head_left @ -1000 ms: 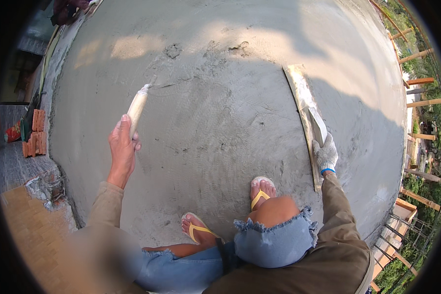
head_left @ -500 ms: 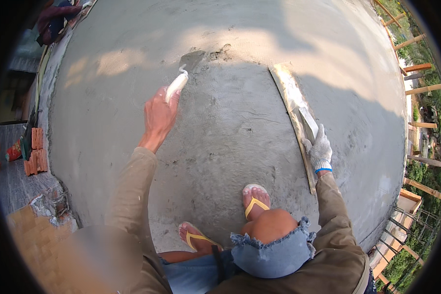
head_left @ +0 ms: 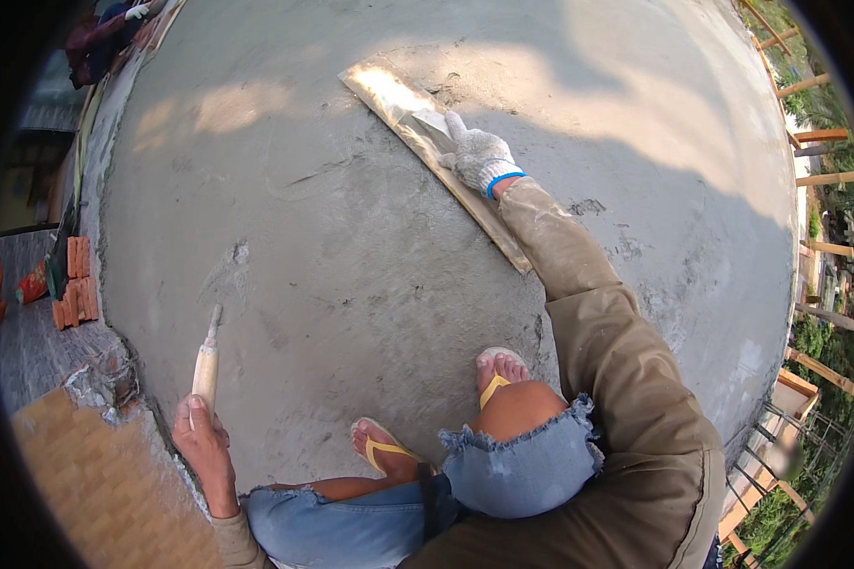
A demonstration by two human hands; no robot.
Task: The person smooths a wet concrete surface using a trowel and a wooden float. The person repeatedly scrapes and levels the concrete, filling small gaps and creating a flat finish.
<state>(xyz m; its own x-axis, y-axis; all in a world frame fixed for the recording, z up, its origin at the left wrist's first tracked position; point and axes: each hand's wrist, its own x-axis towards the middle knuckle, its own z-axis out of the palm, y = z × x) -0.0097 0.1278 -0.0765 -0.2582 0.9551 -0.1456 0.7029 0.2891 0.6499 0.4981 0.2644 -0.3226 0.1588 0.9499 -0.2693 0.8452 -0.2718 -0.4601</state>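
In the head view we crouch on a wide slab of wet grey cement (head_left: pixel 370 247), with our feet in yellow sandals (head_left: pixel 389 453) at about 6 o'clock. Our right hand (head_left: pixel 479 156), in a white knitted glove, reaches to 12 o'clock and its grip is closed around the handle of a long flat float (head_left: pixel 427 142), which lies tilted on the cement from 11 o'clock down toward 3 o'clock. Our left hand (head_left: pixel 199 431) is bare, at 8 o'clock, and its grip is closed around the wooden handle of a small trowel (head_left: pixel 206 365), whose tip touches the cement near the slab edge. We judge that most of the surface is already flat, but scratches and rough patches remain near the trowel and at the right of our arm, so some smoothing is left. Stacked red bricks (head_left: pixel 74 294) stand at 9 o'clock, beyond the edge.
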